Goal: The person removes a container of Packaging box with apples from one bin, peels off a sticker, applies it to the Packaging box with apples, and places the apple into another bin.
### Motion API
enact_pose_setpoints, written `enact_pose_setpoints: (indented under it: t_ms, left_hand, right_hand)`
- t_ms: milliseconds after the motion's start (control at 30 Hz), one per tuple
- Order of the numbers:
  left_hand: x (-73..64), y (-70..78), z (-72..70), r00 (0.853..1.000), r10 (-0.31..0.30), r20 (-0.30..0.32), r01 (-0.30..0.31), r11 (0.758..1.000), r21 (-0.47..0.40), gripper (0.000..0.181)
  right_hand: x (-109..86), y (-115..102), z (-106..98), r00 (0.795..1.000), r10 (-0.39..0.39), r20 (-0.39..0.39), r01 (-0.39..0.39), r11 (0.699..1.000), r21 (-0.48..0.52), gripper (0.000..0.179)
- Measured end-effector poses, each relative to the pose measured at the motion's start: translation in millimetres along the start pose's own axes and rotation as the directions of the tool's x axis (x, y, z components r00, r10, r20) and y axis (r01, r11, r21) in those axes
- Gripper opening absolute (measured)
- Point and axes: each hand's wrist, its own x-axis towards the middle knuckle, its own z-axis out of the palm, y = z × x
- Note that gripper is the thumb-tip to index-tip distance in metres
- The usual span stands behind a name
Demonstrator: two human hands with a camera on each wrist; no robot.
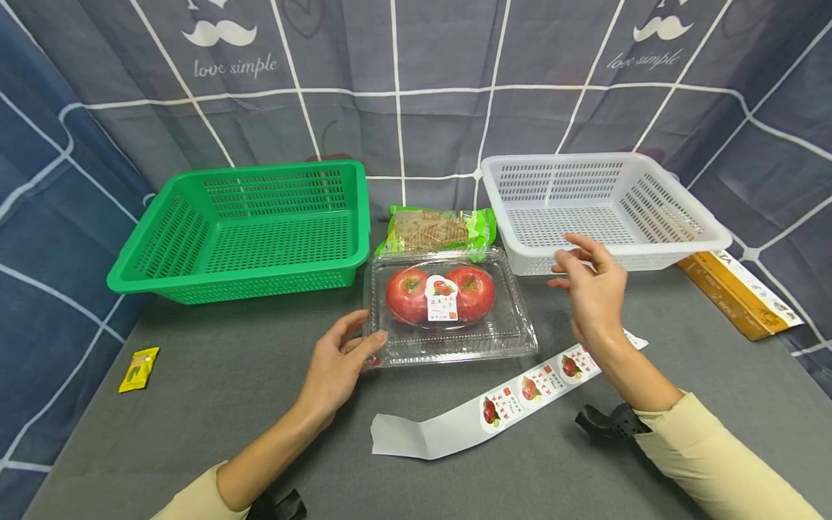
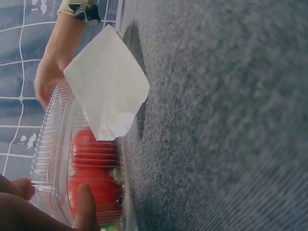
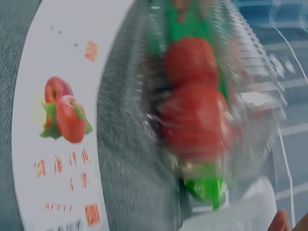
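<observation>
A clear plastic clamshell box (image 1: 510,328) holds two red apples (image 1: 477,292), and a white label (image 1: 442,307) with a fruit picture is on its lid. My left hand (image 1: 334,365) grips the box's left side, thumb at the near corner; the left wrist view shows that thumb (image 2: 85,207) in front of the apples. Beyond the box's right side, my right hand (image 1: 594,292) is raised in front of the white basket, fingers loosely bent with nothing between them. Below its wrist, a strip of apple stickers (image 1: 455,430) lies on the grey table, its left end bent.
A green basket (image 1: 260,282) stands at back left, a white basket (image 1: 604,249) at back right. Between them, behind the box, lies a green-edged food packet (image 1: 432,230). An orange-brown carton (image 1: 741,296) pokes out at right. A small yellow sachet (image 1: 139,369) lies far left.
</observation>
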Motion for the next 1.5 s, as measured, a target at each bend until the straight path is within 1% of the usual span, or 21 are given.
enact_pose_setpoints:
  t_ms: [33,67,100,167,200,267,300,333,400,467,500,533,567,633,733,867,1000,1133,1267,1433,1500]
  left_hand:
    - [-0.2,0.4,-0.5,1.000,-0.002,0.003,0.002,1.000,0.001,0.054]
    - [-0.1,0.4,-1.1,1.000,-0.005,0.007,0.005,1.000,0.001,0.054]
    - [-0.2,0.9,-1.6,1.000,-0.008,0.011,0.008,1.000,0.003,0.055]
    - [-0.6,2.4,-2.6,1.000,-0.020,0.020,0.020,1.000,0.010,0.055]
    - [-0.7,3.1,-2.9,0.999,-0.023,0.027,0.023,1.000,0.009,0.055]
    - [-0.8,3.8,-3.3,0.999,-0.035,0.037,0.035,0.999,0.010,0.057]
    - [-0.8,4.4,-3.3,0.998,-0.039,0.039,0.039,0.999,0.016,0.059]
    - [-0.7,4.9,-3.1,0.998,-0.047,0.044,0.047,0.999,-0.004,0.062]
    - [0.4,5.5,-2.4,0.996,-0.067,0.057,0.071,0.995,-0.065,0.068]
    - [2.1,6.2,-1.7,0.993,-0.095,0.076,0.104,0.987,-0.126,0.074]
    - [3.1,6.7,-1.3,0.990,-0.112,0.089,0.125,0.978,-0.168,0.075]
    - [4.4,7.0,-1.0,0.985,-0.132,0.109,0.154,0.964,-0.218,0.075]
    - [6.1,6.9,-0.6,0.980,-0.151,0.130,0.179,0.953,-0.246,0.073]
    - [8.6,7.0,0.0,0.970,-0.180,0.163,0.221,0.932,-0.287,0.070]
    - [11.9,7.0,1.3,0.957,-0.212,0.199,0.269,0.905,-0.330,0.068]
    - [13.1,9.5,1.4,0.951,-0.243,0.189,0.298,0.884,-0.360,0.064]
    - [13.4,12.9,0.7,0.944,-0.281,0.173,0.327,0.862,-0.387,0.048]
    - [12.8,14.5,-0.3,0.938,-0.295,0.181,0.344,0.855,-0.387,0.032]
    - [8.1,14.4,-2.4,0.937,-0.291,0.193,0.345,0.855,-0.387,0.029]
    - [-2.7,13.9,-7.2,0.931,-0.306,0.200,0.362,0.848,-0.388,0.025]
    - [-7.9,14.2,-9.3,0.928,-0.309,0.207,0.368,0.845,-0.388,0.025]
  right_hand:
    - [2.7,-2.3,-6.7,0.994,0.088,-0.061,-0.082,0.992,0.095,0.033]
    - [5.7,-4.4,-13.7,0.978,0.175,-0.112,-0.153,0.971,0.183,0.036]
    - [8.8,-6.2,-21.1,0.957,0.250,-0.151,-0.206,0.944,0.259,0.039]
    - [16.2,-8.4,-35.6,0.910,0.359,-0.206,-0.276,0.897,0.345,0.050]
    - [20.7,-8.8,-42.2,0.889,0.399,-0.224,-0.298,0.877,0.377,0.056]
    - [31.2,-9.0,-53.0,0.854,0.463,-0.237,-0.330,0.834,0.442,0.066]
    - [37.1,-8.8,-57.1,0.844,0.484,-0.232,-0.340,0.816,0.468,0.069]
    - [42.9,-8.2,-60.5,0.833,0.504,-0.229,-0.346,0.797,0.496,0.070]
    - [53.4,-6.7,-64.4,0.822,0.526,-0.221,-0.342,0.764,0.546,0.069]
    - [60.6,-4.4,-66.4,0.821,0.525,-0.224,-0.323,0.751,0.576,0.067]
    - [63.2,-3.5,-66.8,0.820,0.521,-0.234,-0.310,0.751,0.583,0.066]
    - [65.0,-3.0,-66.3,0.818,0.518,-0.249,-0.299,0.753,0.586,0.066]
    - [66.3,-2.7,-65.5,0.818,0.511,-0.263,-0.288,0.760,0.583,0.066]
    - [68.3,-2.0,-64.2,0.819,0.498,-0.285,-0.268,0.771,0.578,0.066]
    - [70.4,-2.2,-62.4,0.817,0.490,-0.302,-0.252,0.776,0.578,0.066]
    - [71.4,-1.7,-62.0,0.826,0.469,-0.311,-0.230,0.786,0.574,0.063]
    - [71.1,-1.1,-62.1,0.839,0.445,-0.312,-0.219,0.802,0.556,0.063]
    - [69.9,-0.5,-63.1,0.851,0.431,-0.302,-0.213,0.807,0.552,0.068]
    - [68.7,-0.4,-64.1,0.858,0.414,-0.303,-0.198,0.812,0.549,0.072]
    - [67.9,0.0,-63.6,0.852,0.419,-0.314,-0.224,0.833,0.505,0.066]
    - [67.8,0.5,-63.0,0.845,0.426,-0.322,-0.242,0.843,0.480,0.063]
